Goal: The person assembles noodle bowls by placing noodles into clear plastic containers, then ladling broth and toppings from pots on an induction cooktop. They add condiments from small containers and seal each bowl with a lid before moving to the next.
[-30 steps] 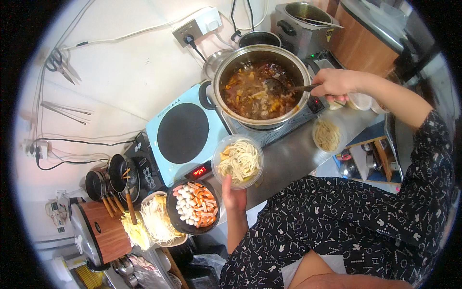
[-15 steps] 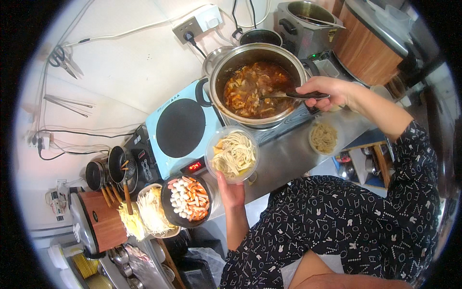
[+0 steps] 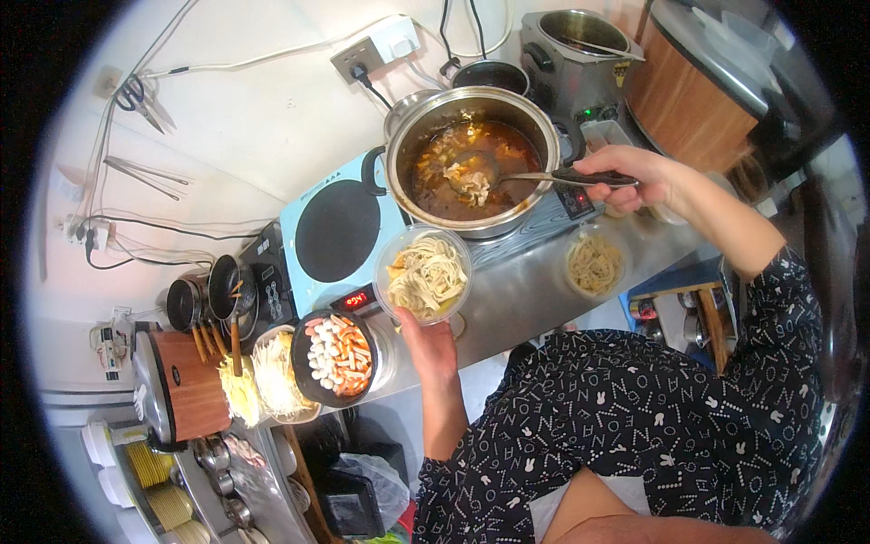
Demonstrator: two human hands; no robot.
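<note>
My right hand (image 3: 625,174) grips the dark handle of a ladle (image 3: 530,177). Its bowl sits inside the large steel pot (image 3: 551,150), loaded with pale pieces from the reddish-brown soup (image 3: 435,195). With my left hand (image 3: 428,349) I hold a clear round plastic tub (image 3: 459,304) from below and near side, thumb on its wall. Pale noodles (image 3: 426,276) fill the tub, with some yellowish bits at one side. The tub is just in front of the pot. A second tub of noodles (image 3: 595,263) stands on the counter to the right.
Left of the pot is a blue induction cooker (image 3: 304,272) with a lit red display. A black bowl of sausage pieces and white balls (image 3: 340,358) stands near the edge, beside a plate of enoki mushrooms (image 3: 279,372). Small pans (image 3: 227,281) and a wood-look cooker (image 3: 195,390) stand further left.
The ladle has come up in the soup and now carries pale pieces in its bowl. My right hand has shifted slightly right. The whole view has moved a little.
</note>
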